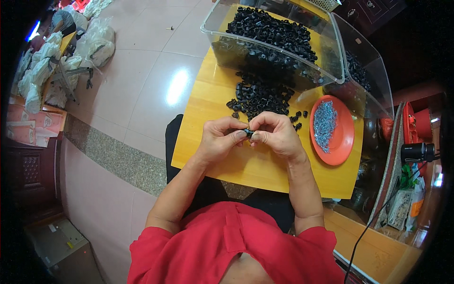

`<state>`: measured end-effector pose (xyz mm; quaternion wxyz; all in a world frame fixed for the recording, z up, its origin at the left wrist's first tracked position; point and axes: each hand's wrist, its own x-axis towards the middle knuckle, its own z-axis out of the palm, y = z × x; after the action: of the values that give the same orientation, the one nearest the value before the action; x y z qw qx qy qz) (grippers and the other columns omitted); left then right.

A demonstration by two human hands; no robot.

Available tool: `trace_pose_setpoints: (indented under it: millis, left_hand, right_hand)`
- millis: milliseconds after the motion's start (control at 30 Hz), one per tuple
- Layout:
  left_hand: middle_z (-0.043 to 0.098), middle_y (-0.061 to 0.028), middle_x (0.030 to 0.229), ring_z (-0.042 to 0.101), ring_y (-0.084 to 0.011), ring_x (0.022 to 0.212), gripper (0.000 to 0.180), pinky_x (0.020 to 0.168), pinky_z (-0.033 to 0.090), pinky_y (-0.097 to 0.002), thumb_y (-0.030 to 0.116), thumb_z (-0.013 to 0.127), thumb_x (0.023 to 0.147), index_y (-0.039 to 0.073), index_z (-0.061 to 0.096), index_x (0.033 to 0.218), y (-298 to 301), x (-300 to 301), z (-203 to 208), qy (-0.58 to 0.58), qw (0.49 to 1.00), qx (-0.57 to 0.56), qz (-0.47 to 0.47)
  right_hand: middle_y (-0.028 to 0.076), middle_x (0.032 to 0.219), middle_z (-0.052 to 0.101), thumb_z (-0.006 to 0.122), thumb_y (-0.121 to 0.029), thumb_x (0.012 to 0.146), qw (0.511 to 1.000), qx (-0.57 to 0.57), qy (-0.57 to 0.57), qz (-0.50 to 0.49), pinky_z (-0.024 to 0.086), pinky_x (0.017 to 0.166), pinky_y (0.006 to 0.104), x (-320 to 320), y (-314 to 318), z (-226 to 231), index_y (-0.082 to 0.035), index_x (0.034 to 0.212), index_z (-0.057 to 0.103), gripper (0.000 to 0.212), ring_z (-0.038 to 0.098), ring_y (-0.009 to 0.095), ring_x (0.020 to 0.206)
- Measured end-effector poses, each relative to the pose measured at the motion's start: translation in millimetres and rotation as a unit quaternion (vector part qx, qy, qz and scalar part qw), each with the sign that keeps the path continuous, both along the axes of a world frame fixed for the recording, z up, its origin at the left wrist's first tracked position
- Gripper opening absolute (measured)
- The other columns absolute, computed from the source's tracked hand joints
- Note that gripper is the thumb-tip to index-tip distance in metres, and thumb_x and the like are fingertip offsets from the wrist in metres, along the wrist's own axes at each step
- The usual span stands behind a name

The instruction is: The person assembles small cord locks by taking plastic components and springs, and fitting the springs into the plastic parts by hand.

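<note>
My left hand (218, 139) and my right hand (276, 133) meet over the middle of a small wooden table (208, 102). Together their fingertips pinch one small black plastic part (248, 133). Just beyond the hands lies a loose heap of the same black parts (260, 97). To the right of my right hand sits an orange round dish (344, 137) holding a pile of small silvery metal pieces (324, 124).
A clear plastic bin (222, 33) full of black parts stands at the table's far end, with a second clear bin (366, 61) to its right. White filled bags (97, 42) lie on the tiled floor at the left. A camera (418, 152) and cable stand at the right.
</note>
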<state>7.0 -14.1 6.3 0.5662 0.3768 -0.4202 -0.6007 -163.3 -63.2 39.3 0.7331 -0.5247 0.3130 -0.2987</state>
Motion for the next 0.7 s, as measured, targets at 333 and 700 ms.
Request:
trace_pose_setpoints:
  millis: [333, 700]
  left_hand:
    - [0.062, -0.0057, 0.077, 0.056, -0.0083, 0.065, 0.012, 0.058, 0.046, -0.0207, 0.000, 0.060, 0.078, -0.002, 0.061, 0.090, -1.7, -8.0, 8.8, -0.060, 0.998, 0.001, 0.005]
    - [0.055, -0.0058, 0.073, 0.049, -0.0086, 0.060, 0.024, 0.052, 0.039, -0.0183, 0.004, 0.056, 0.082, -0.005, 0.053, 0.104, -5.4, -0.5, 1.0, 0.063, 0.994, -0.025, 0.090]
  right_hand:
    - [0.003, 0.075, 0.056, 0.065, 0.000, 0.074, 0.998, -0.025, 0.048, -0.024, 0.048, 0.058, 0.0204, 0.4, 1.6, 0.9, -0.001, 0.083, 0.055, 0.013, 0.057, 0.010, 0.065]
    - [0.004, 0.069, 0.058, 0.056, 0.001, 0.078, 0.861, -0.302, 0.018, -0.408, 0.046, 0.055, 0.0212, -71.9, -23.5, 93.3, 0.001, 0.080, 0.057, 0.002, 0.055, 0.009, 0.061]
